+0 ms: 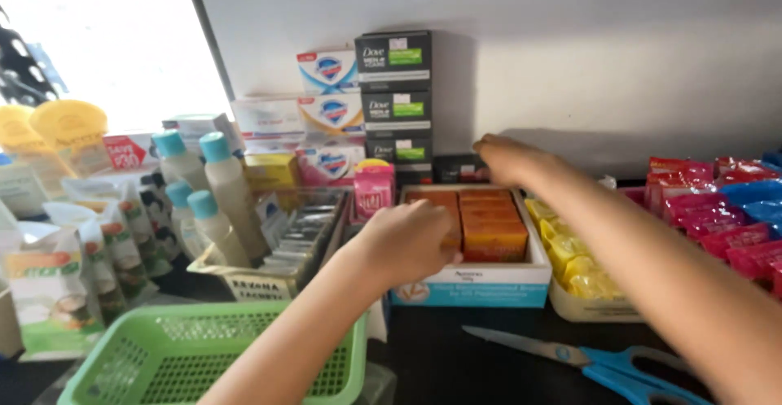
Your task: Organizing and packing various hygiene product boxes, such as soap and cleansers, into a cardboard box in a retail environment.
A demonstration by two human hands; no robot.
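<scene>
Left hand (pixel 405 242) clamps an orange soap bar (pixel 446 210) in the nearly full box (pixel 481 279); right hand (pixel 505 157) reaches behind, fingers curled, grip unclear.

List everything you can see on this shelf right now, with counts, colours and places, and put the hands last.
orange soap bars: two rows, count unclear, orange, inside the white and blue box
white and blue box: one, centre of shelf
yellow packets: several, yellow, in a tray right of the box
red and pink packets: many, far right
dark soap boxes: three stacked, against the wall
white soap boxes: several stacked, left of the dark ones
bottles: four, pale with teal caps, left of centre
green basket: one, front left
scissors: one pair, blue handles, front right
left hand: on the orange bars, at the box's left side
right hand: behind the box, near the wall
</scene>
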